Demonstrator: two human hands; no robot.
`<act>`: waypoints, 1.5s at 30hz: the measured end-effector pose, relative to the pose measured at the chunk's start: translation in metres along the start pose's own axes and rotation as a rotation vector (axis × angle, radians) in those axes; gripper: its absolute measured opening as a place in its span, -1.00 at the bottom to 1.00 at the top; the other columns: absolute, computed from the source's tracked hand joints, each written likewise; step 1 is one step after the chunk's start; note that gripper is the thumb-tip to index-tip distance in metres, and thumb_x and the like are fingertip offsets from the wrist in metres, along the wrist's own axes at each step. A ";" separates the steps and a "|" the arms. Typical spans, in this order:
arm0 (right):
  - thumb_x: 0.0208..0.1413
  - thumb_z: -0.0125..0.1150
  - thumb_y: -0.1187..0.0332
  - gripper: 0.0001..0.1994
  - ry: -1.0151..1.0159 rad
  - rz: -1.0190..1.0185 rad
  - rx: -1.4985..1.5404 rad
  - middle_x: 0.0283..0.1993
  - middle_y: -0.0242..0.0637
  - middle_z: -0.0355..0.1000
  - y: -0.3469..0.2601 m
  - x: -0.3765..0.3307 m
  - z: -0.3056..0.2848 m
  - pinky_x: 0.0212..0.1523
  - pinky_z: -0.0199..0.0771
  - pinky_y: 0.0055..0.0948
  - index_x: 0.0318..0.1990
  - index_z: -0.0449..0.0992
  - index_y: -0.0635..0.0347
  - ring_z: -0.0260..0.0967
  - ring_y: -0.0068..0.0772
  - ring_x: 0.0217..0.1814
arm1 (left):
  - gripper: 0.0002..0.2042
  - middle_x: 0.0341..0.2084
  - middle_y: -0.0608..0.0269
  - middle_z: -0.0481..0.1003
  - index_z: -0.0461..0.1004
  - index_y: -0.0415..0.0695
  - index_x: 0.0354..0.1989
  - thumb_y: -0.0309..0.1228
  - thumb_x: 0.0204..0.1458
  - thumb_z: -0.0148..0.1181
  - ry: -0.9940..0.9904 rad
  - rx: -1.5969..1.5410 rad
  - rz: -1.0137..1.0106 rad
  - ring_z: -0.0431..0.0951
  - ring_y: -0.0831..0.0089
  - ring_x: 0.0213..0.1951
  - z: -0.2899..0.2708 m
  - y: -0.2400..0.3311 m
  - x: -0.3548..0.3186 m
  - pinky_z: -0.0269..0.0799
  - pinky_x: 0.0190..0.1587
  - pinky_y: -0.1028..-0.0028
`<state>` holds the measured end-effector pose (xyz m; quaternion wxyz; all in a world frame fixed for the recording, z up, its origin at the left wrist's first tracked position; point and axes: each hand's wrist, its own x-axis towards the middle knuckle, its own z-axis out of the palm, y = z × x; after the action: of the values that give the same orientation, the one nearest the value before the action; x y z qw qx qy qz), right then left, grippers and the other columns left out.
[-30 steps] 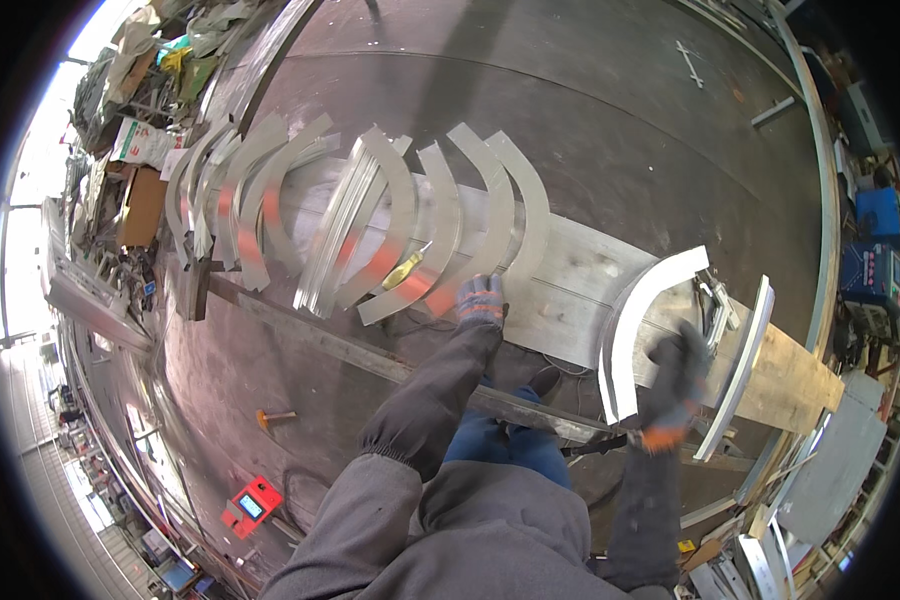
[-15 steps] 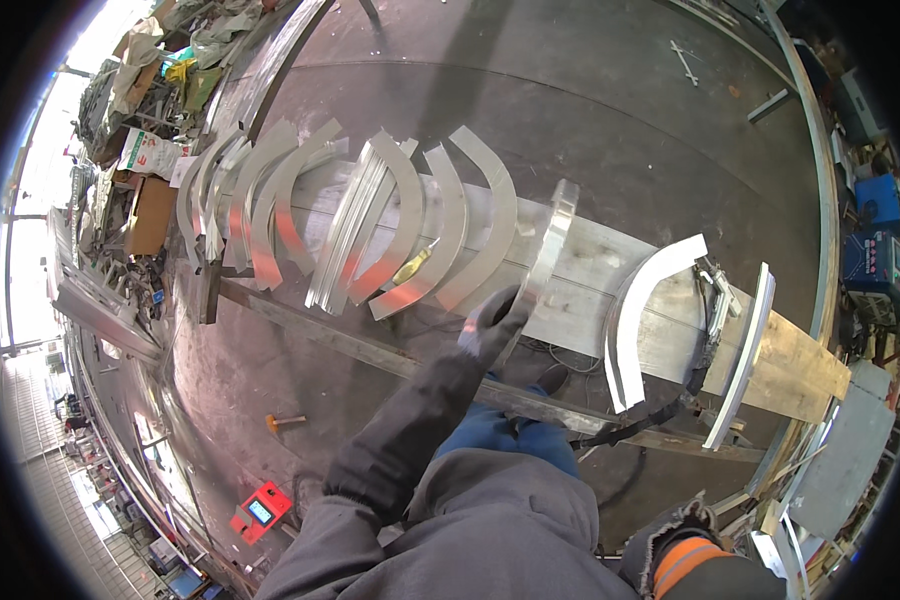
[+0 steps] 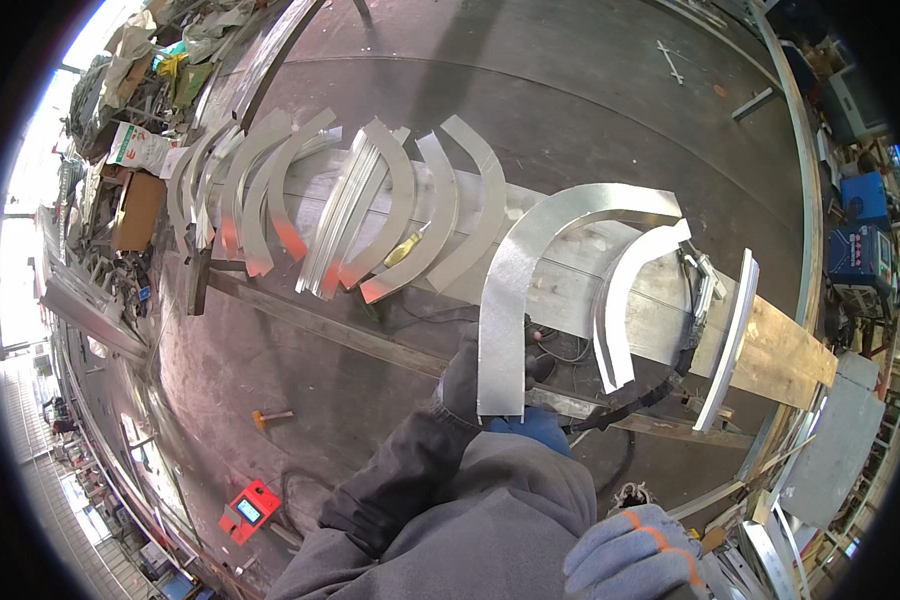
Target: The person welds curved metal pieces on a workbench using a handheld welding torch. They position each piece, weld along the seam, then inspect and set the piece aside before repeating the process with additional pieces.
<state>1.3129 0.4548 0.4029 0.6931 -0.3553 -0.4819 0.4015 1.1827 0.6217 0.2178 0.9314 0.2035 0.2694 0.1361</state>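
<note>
Two gloved hands in view. Your left hand [image 3: 475, 375], dark glove, is clenched around the lower end of a curved metal strip [image 3: 530, 260]; the fingers wrap the strip's edge and the straight end covers most of the palm. That strip is a shiny quarter-arc piece, raised off the counter [image 3: 770, 350], its arc sweeping up and to the right over the counter's middle. Your right hand [image 3: 635, 550], grey glove with orange trim, sits low by your torso, well apart from the counter. It holds nothing and touches nothing, with the fingers loosely curled, half open.

Just right of the held strip a smaller curved piece [image 3: 625, 305] lies flat on the counter. Further right, near the counter's right end, a straight narrow strip [image 3: 727, 340] leans across the wooden edge. A black cable [image 3: 630, 400] runs along the counter's near edge below the smaller piece. Toward the left end a row of curved pieces [image 3: 350, 210] lies fanned side by side, some overlapping, some with red-tinted tips.

On the floor, left of your arm, lies a small hammer [image 3: 270, 413], and a red box with a screen [image 3: 247, 510] sits nearer the lower edge.
</note>
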 end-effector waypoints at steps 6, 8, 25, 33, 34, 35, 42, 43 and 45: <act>0.24 0.12 0.35 -0.78 -0.019 0.005 0.075 -0.42 -0.25 0.46 0.000 -0.008 0.008 -0.34 0.47 -0.37 -0.05 0.51 0.26 0.42 -0.34 -0.43 | -0.57 -0.14 0.18 0.45 0.28 -0.32 0.24 -0.27 0.32 0.00 -0.190 -1.002 -0.290 0.32 0.54 -0.39 -0.019 -0.012 0.005 0.41 -0.36 0.54; 0.24 0.12 0.35 -0.78 -0.014 0.003 0.087 -0.43 -0.24 0.46 0.000 -0.010 0.009 -0.34 0.47 -0.36 -0.06 0.50 0.26 0.42 -0.33 -0.44 | -0.57 -0.48 0.32 0.28 0.29 -0.32 0.22 -0.23 0.35 -0.05 -0.189 -1.043 -0.300 0.27 0.57 -0.45 -0.026 -0.020 0.000 0.39 -0.40 0.54; 0.39 0.07 0.26 -0.59 0.857 0.737 -0.064 -0.03 -0.16 0.51 0.185 -0.056 -0.084 -0.14 0.58 -0.43 0.29 0.30 0.25 0.53 -0.33 -0.12 | -0.66 -0.58 0.47 0.24 0.32 -0.31 0.11 -0.27 0.37 -0.09 -0.260 -1.267 -0.391 0.33 0.58 -0.55 -0.080 -0.064 0.017 0.42 -0.39 0.58; 0.39 0.12 0.15 -0.57 0.709 0.622 0.278 0.01 -0.09 0.49 0.217 -0.002 -0.089 -0.14 0.69 -0.21 0.23 0.24 0.21 0.57 -0.15 -0.05 | -0.42 -0.27 0.09 0.54 0.23 -0.21 0.27 0.07 0.38 -0.19 -0.399 -0.820 -0.692 0.58 0.31 -0.45 -0.077 -0.075 0.010 0.53 -0.43 0.32; 0.39 0.13 0.17 -0.59 0.712 0.646 0.218 -0.02 -0.10 0.49 0.213 0.003 -0.088 -0.16 0.70 -0.22 0.21 0.25 0.22 0.58 -0.16 -0.07 | -0.41 -0.26 0.10 0.55 0.25 -0.17 0.28 0.10 0.38 -0.21 -0.182 -0.715 -0.683 0.61 0.26 -0.42 -0.078 -0.068 0.005 0.54 -0.42 0.28; 0.39 0.13 0.18 -0.60 0.742 0.709 0.164 -0.04 -0.10 0.49 0.209 0.007 -0.087 -0.18 0.70 -0.23 0.18 0.25 0.24 0.58 -0.17 -0.09 | -0.39 -0.24 0.09 0.56 0.30 -0.13 0.26 0.16 0.36 -0.22 -0.068 -0.621 -0.608 0.61 0.25 -0.42 -0.075 -0.063 0.004 0.52 -0.45 0.28; 0.24 0.32 0.17 -0.59 0.848 0.747 0.078 -0.18 -0.20 0.49 0.208 -0.002 -0.088 -0.34 0.63 -0.39 0.05 0.38 0.26 0.55 -0.40 -0.24 | -0.35 -0.28 0.10 0.57 0.38 -0.10 0.21 0.23 0.34 -0.26 -0.050 -0.233 -0.572 0.53 0.33 -0.53 -0.053 -0.049 -0.004 0.38 -0.55 0.41; 0.25 0.32 0.19 -0.60 0.817 0.700 0.121 -0.17 -0.20 0.49 0.210 -0.007 -0.090 -0.35 0.62 -0.40 0.05 0.38 0.26 0.54 -0.41 -0.24 | -0.35 -0.28 0.09 0.57 0.38 -0.11 0.21 0.23 0.34 -0.26 -0.096 -0.275 -0.558 0.53 0.34 -0.53 -0.053 -0.050 -0.004 0.38 -0.54 0.41; 0.30 0.27 0.25 -0.65 0.830 0.722 0.111 -0.15 -0.10 0.51 0.220 -0.012 -0.093 -0.36 0.73 -0.29 0.05 0.35 0.27 0.61 -0.22 -0.24 | -0.35 -0.30 0.08 0.58 0.38 -0.12 0.22 0.22 0.34 -0.25 -0.179 0.195 -0.395 0.52 0.35 -0.55 -0.054 -0.052 -0.005 0.38 -0.55 0.41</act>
<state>1.3521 0.5275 0.1786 0.6606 -0.5894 0.0060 0.4649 1.1557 0.5903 0.1545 0.9361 0.2469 0.2321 -0.0942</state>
